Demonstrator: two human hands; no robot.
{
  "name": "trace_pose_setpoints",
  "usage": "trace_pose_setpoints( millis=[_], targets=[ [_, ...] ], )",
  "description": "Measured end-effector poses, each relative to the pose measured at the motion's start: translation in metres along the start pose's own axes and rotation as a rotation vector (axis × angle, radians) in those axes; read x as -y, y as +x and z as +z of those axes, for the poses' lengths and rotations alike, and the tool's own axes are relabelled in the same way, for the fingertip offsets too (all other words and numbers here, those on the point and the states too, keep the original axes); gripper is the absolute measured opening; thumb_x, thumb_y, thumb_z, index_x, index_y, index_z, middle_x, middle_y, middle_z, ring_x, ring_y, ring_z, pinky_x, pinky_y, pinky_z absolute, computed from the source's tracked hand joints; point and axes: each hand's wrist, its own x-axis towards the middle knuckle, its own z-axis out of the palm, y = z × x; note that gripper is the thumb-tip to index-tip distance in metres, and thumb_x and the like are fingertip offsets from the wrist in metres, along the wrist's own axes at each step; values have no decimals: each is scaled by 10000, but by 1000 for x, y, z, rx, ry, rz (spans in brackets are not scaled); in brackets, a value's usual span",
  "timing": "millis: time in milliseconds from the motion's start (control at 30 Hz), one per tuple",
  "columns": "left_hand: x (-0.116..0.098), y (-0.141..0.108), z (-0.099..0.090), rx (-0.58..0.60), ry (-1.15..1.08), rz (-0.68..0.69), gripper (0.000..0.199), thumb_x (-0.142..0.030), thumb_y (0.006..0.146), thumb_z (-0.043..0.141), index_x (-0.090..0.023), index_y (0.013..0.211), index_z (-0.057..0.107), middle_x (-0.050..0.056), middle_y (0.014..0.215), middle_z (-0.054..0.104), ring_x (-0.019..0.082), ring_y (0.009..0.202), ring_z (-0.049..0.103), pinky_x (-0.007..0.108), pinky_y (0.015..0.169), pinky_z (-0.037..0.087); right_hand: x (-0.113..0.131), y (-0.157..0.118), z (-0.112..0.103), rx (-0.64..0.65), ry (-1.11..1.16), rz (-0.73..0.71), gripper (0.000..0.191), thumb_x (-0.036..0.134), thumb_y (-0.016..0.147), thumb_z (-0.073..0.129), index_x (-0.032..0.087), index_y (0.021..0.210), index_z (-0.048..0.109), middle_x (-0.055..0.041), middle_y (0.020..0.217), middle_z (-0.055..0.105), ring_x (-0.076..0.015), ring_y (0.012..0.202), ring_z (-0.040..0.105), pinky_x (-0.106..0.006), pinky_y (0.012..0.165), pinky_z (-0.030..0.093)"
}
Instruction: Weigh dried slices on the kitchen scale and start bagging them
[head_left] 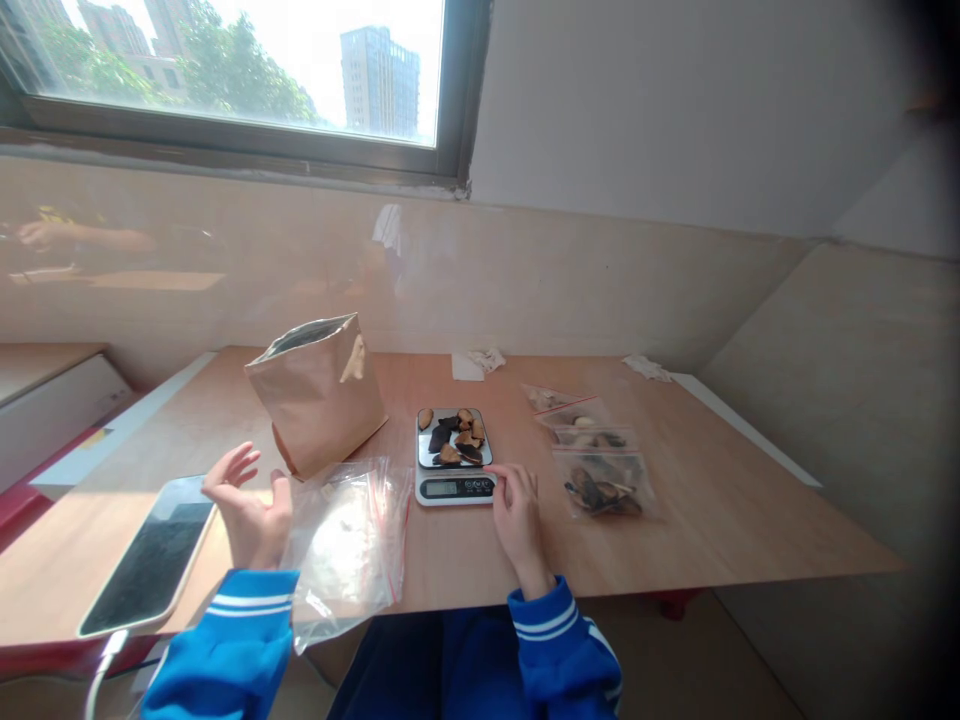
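Observation:
A small digital kitchen scale sits mid-table with several dark and tan dried pieces on its platform. My right hand rests on the table with its fingertips touching the scale's right front corner. My left hand hovers open above the table, fingers spread, between a phone and a stack of clear zip bags. It holds nothing. An open brown paper pouch stands behind the zip bags.
Several filled zip bags lie in a row right of the scale. Crumpled paper scraps lie near the back wall. The phone is plugged into a white cable at the front left edge. A window is above.

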Motion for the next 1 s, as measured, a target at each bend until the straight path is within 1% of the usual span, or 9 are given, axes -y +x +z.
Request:
trace_pose_setpoints(
  millis=[33, 67, 133, 233, 333, 500, 700, 900, 1000],
  targets=[
    [-9, -3, -5, -10, 32, 6, 495, -347, 797, 542, -193, 1242, 391, 142, 1256, 506, 257, 1075, 579, 443, 921, 492, 0, 0, 0, 1, 0, 2, 279, 103, 885, 372, 213, 975, 612, -59, 954, 622, -216, 929, 529, -382, 846, 414],
    [-17, -6, -10, 55, 73, 8, 389, -361, 822, 517, -199, 1171, 461, 124, 1179, 549, 255, 1042, 590, 436, 909, 498, -1, 0, 0, 3, 0, 3, 277, 103, 882, 374, 213, 965, 615, -59, 948, 621, -217, 926, 529, -382, 844, 413],
    [-28, -13, -17, 333, 101, 54, 266, -389, 867, 456, -221, 1050, 550, 88, 1054, 610, 242, 975, 615, 417, 882, 514, -2, -1, 1, 6, 0, 9, 274, 106, 878, 378, 213, 948, 620, -60, 935, 618, -219, 921, 529, -381, 838, 414],
    [-25, -32, -17, 767, 137, 135, 352, -461, 862, 474, -254, 1134, 559, 74, 1179, 613, 254, 1113, 581, 430, 980, 474, -3, -2, 1, 4, 2, 14, 279, 107, 877, 375, 213, 934, 627, -63, 931, 614, -220, 924, 527, -377, 830, 417],
    [-5, -58, -5, 913, 239, 149, 614, -574, 806, 509, -205, 1298, 489, 126, 1373, 516, 292, 1279, 473, 461, 1078, 397, -3, -2, 1, 1, 7, 8, 281, 105, 877, 375, 211, 931, 630, -63, 929, 611, -218, 920, 524, -372, 824, 417],
    [17, -86, 14, 866, 353, 284, 673, -598, 835, 438, -160, 1344, 479, 136, 1424, 469, 283, 1343, 397, 461, 1108, 356, -3, -2, 1, 1, 0, -4, 267, 100, 878, 387, 205, 926, 627, -59, 927, 607, -213, 917, 516, -370, 825, 415],
    [14, -86, 15, 800, 410, 411, 625, -564, 869, 416, -160, 1340, 494, 135, 1401, 494, 274, 1316, 437, 468, 1080, 396, -3, -3, 3, -13, -28, -32, 239, 136, 903, 398, 203, 985, 612, -66, 956, 593, -210, 936, 515, -374, 846, 419],
    [15, -90, 15, 751, 434, 457, 597, -520, 883, 424, -128, 1324, 514, 135, 1385, 510, 273, 1304, 452, 464, 1074, 413, 0, 4, 13, -24, -141, -72, 251, 216, 899, 466, 215, 1116, 593, -91, 1061, 535, -228, 1008, 495, -395, 873, 411],
    [15, -90, 16, 734, 425, 463, 576, -499, 884, 433, -131, 1316, 526, 134, 1376, 520, 280, 1296, 461, 469, 1068, 423, 3, 10, 18, -19, -216, -71, 219, 230, 883, 503, 224, 1063, 627, -94, 1079, 527, -237, 1001, 491, -405, 873, 394]
  ],
)
